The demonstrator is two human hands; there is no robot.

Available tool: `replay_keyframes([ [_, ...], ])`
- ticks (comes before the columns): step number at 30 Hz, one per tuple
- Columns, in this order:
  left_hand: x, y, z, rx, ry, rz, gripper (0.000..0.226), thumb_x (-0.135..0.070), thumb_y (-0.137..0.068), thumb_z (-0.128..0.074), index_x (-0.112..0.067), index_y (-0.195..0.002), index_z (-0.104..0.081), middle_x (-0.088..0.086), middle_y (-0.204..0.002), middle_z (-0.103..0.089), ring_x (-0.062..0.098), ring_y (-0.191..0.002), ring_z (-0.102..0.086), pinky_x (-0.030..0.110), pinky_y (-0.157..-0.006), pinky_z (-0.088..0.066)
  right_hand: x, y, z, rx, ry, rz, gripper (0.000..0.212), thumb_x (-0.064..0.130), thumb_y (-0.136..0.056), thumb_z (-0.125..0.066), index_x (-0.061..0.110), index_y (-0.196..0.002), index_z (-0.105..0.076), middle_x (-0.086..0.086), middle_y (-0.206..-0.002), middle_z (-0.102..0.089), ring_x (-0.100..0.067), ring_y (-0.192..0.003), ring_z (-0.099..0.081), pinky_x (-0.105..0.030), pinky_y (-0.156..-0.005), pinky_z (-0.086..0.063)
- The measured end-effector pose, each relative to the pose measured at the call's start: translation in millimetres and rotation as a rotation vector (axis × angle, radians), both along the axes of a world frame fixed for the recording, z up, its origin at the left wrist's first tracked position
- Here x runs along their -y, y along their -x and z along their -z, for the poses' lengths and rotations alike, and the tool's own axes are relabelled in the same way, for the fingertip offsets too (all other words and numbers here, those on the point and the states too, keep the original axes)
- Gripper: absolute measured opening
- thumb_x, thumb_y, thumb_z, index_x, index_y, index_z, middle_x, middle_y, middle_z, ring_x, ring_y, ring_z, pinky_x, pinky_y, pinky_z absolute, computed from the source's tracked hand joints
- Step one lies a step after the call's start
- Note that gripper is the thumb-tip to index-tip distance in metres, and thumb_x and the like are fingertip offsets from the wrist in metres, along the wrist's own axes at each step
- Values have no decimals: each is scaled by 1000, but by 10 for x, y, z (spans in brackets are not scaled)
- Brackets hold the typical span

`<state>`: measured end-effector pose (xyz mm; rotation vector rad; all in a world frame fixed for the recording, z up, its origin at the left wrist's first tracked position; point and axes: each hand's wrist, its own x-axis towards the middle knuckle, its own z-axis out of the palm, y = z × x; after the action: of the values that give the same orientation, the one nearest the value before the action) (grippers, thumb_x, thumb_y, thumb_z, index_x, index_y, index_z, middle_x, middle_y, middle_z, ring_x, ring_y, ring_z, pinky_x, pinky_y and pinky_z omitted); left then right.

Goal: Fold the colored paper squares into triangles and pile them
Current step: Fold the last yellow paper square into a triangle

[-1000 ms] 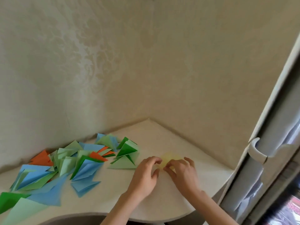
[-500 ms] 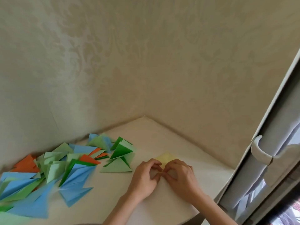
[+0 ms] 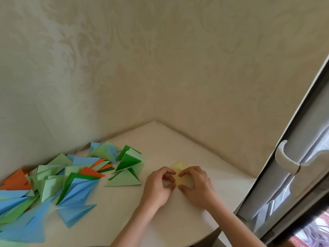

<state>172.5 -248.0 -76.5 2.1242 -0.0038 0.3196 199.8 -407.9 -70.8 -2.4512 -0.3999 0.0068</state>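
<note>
– What moved since a moment ago?

– The two hands came closer together on the yellow paper [image 3: 179, 166], and less of it shows now.

– What are the hands doing?

– The left hand [image 3: 158, 186] and the right hand [image 3: 197, 186] lie side by side on the white table [image 3: 178, 139]. Their fingers are curled, and the fingertips press down on the yellow paper. The thumbs nearly meet. Most of the paper hides under the fingers; only its far corner peeks out.

– And the folded ones?

– A pile of triangles [image 3: 71, 179], blue, green and orange, lies to the left, apart from the hands. One light green triangle [image 3: 124, 180] is nearest the left hand.

– What is farther back?

– A patterned wall [image 3: 160, 68]. On the right is a window handle [image 3: 286, 157].
</note>
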Motion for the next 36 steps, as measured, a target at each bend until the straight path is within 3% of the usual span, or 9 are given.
replay_keyframes([
  [6, -80, 31, -57, -82, 51, 35, 27, -2, -79, -67, -26, -92, -67, -12, -81, -70, -8, -77, -57, 4, -68, -36, 109, 12, 6, 1, -25, -120, 10, 41, -82, -68, 46, -89, -62, 19, -118, -44, -7, -117, -41, -23, -97, -30],
  [11, -107, 82, -124, -110, 49, 110, 48, 10, -73, -49, -30, -96, -65, -13, -90, -69, -5, -86, -58, 9, -73, -41, 22, 111, 44, 132, 11, -46, 14, 51, -85, -62, 38, -90, -64, 19, -116, -47, -4, -113, -39, -25, -94, -27],
  [16, -185, 164, -120, 14, -202, 139, 53, 6, -70, -48, -29, -107, -62, -20, -108, -56, -5, -108, -45, 3, -87, -33, 0, 137, 19, 160, 111, -114, 14, 44, -94, -50, 34, -99, -58, 19, -121, -44, -7, -118, -37, -25, -92, -21],
  [19, -275, 180, -100, 95, -323, 138, 44, 4, -74, -53, -25, -105, -65, -20, -106, -54, -2, -106, -44, 3, -89, -29, 87, 88, -62, 102, 111, -227, 4, 41, -96, -47, 41, -92, -49, 22, -119, -47, -5, -117, -41, -28, -100, -27],
  [24, -345, 208, -61, 180, -377, 168, 18, -7, -84, -65, -23, -92, -71, -16, -98, -63, 2, -95, -51, 7, -81, -36, 220, 9, -132, 3, 76, -374, 15, 42, -92, -53, 46, -78, -48, 31, -111, -51, 8, -111, -43, -35, -106, -31],
  [28, -371, 231, -50, 202, -383, 203, 7, -17, -83, -70, -20, -88, -73, -13, -94, -65, 2, -92, -53, 7, -80, -37, 236, 23, 1, 134, -13, -344, 8, 47, -83, -59, 46, -84, -52, 29, -106, -55, 7, -106, -50, -36, -102, -36],
  [31, -377, 259, -49, 207, -361, 178, 4, -18, -84, -70, -19, -86, -73, -13, -90, -62, 1, -88, -52, 5, -77, -34, 267, 103, 138, 309, -43, -318, 12, 47, -90, -53, 37, -88, -60, 27, -106, -57, 9, -100, -54, -39, -96, -44],
  [34, -365, 285, -12, 194, -347, 148, 4, -17, -85, -69, -16, -86, -72, -14, -86, -57, 4, -86, -53, 6, -75, -35, 265, 239, 212, 419, 11, -238, 42, 59, -95, -36, 32, -90, -68, 25, -107, -62, 14, -108, -51, -40, -107, -34],
  [36, -347, 295, 20, 183, -333, 129, 4, -17, -86, -69, -15, -86, -72, -11, -85, -58, 6, -85, -53, 8, -73, -36, 237, 295, 208, 508, 62, -168, 40, 64, -89, -42, 34, -85, -69, 24, -102, -64, 13, -103, -54, -36, -108, -28],
])
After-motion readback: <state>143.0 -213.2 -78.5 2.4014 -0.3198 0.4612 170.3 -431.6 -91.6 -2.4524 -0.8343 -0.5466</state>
